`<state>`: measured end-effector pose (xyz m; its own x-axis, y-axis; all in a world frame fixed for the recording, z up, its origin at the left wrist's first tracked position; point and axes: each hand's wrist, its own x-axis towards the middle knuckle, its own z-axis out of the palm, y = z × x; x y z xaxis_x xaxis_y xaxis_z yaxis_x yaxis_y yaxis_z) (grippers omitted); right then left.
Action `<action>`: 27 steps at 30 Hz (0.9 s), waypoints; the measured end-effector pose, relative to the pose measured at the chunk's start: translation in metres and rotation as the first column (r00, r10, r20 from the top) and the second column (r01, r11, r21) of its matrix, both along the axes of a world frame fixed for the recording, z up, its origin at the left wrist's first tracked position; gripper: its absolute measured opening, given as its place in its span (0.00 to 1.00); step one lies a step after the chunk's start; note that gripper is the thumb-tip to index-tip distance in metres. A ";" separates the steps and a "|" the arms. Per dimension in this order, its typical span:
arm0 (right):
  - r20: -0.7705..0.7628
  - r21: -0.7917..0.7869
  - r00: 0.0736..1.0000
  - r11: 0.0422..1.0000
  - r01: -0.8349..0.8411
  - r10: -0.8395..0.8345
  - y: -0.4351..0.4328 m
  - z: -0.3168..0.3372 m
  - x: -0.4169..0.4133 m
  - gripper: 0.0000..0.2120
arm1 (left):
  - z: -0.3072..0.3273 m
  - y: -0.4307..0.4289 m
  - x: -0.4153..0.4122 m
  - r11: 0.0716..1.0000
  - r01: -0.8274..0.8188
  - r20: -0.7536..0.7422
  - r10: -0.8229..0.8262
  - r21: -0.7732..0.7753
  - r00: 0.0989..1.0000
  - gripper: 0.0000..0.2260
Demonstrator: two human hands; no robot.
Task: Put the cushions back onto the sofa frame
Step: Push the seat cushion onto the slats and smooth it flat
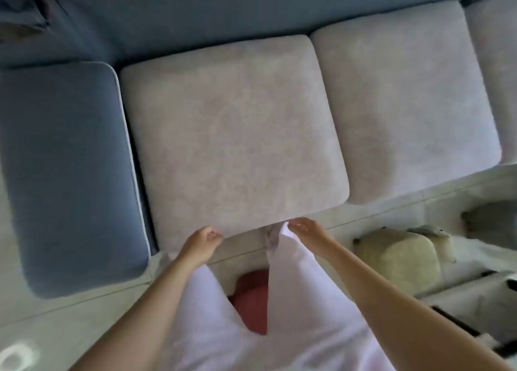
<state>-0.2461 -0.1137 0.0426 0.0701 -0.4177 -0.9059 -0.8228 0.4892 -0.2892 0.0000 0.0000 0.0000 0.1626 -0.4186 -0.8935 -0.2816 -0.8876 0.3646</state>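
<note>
At the sofa's front edge, a grey seat cushion (235, 135) lies on the blue sofa frame (195, 21), forward of its neighbouring cushion (405, 99). The left hand (202, 240) and right hand (305, 228) curl at its front; whether either grips it cannot be told. An even push from both should seat it flush.

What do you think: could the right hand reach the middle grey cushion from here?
Probably yes: the middle grey cushion lies close to the right hand, with nothing between them.
</note>
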 end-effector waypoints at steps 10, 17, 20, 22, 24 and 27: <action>-0.032 0.298 0.917 0.872 0.389 -0.398 -0.021 -0.134 -0.024 0.09 | -0.103 -0.030 -0.093 0.813 -0.562 0.035 0.564 0.148 0.825 0.17; -0.149 0.353 0.697 0.621 0.700 -0.701 0.008 -0.243 -0.019 0.17 | -0.218 -0.011 -0.122 0.266 -0.911 0.229 0.910 0.314 0.345 0.22; -0.190 0.333 0.633 0.557 0.761 -0.751 0.022 -0.272 -0.033 0.25 | -0.250 -0.009 -0.125 0.164 -0.934 0.207 0.949 0.318 0.237 0.25; -0.170 0.317 0.660 0.594 0.740 -0.731 0.027 -0.285 -0.040 0.29 | -0.262 -0.008 -0.128 0.190 -0.939 0.205 0.945 0.286 0.254 0.25; -0.117 0.286 0.667 0.619 0.732 -0.735 0.025 -0.295 -0.041 0.28 | -0.266 -0.004 -0.131 0.190 -0.945 0.140 0.962 0.267 0.233 0.27; -0.112 0.224 0.625 0.594 0.773 -0.772 0.024 -0.301 -0.030 0.20 | -0.267 0.003 -0.131 0.230 -0.955 0.083 0.965 0.190 0.249 0.25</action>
<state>-0.2760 -0.0899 -0.2589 -0.1826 -0.0972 -0.9784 -0.1054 0.9913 -0.0788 -0.1306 0.0033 -0.2670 0.2935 0.1737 -0.9400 0.8370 -0.5217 0.1649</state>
